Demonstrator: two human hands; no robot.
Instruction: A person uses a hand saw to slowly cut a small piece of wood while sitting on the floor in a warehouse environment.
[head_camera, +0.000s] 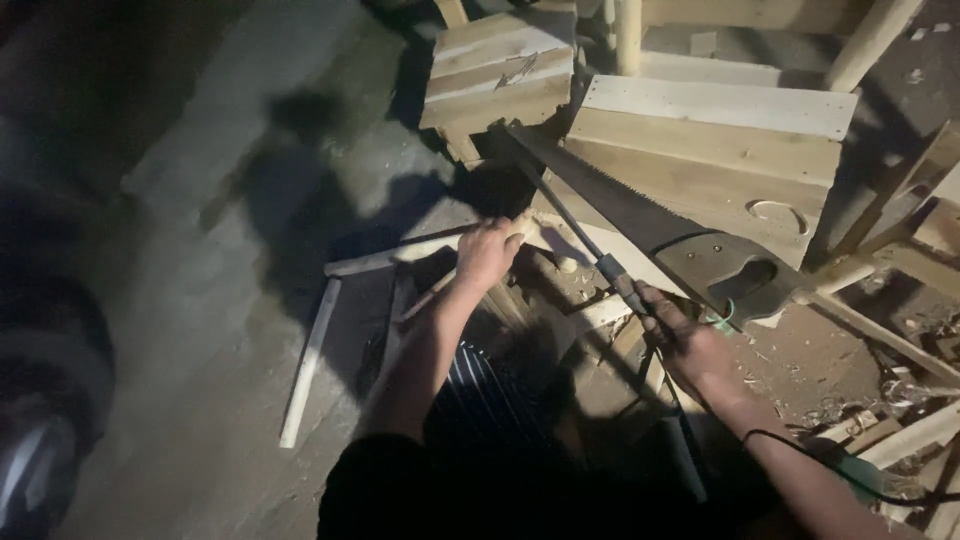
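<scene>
My left hand (488, 252) is closed around a pale wooden rod (385, 258) that lies roughly level across a low pile of wood pieces. My right hand (682, 338) grips the handle end of a long, thin dark tool (560, 205), perhaps a file. The tool slants up and to the left, and its far end reaches past my left hand toward the wooden boxes. Just behind the tool, a handsaw (645, 215) with a dark handle rests with its blade leaning on the boxes. The light is dim and the tool's tip is hard to make out.
Two pale plank boxes, a smaller one (500, 65) and a larger one (715, 140), stand at the back. A loose stick (308, 365) lies on the grey concrete floor at left. Wood scraps and shavings (860, 405) litter the right side. A dark cord (850, 470) crosses my right forearm.
</scene>
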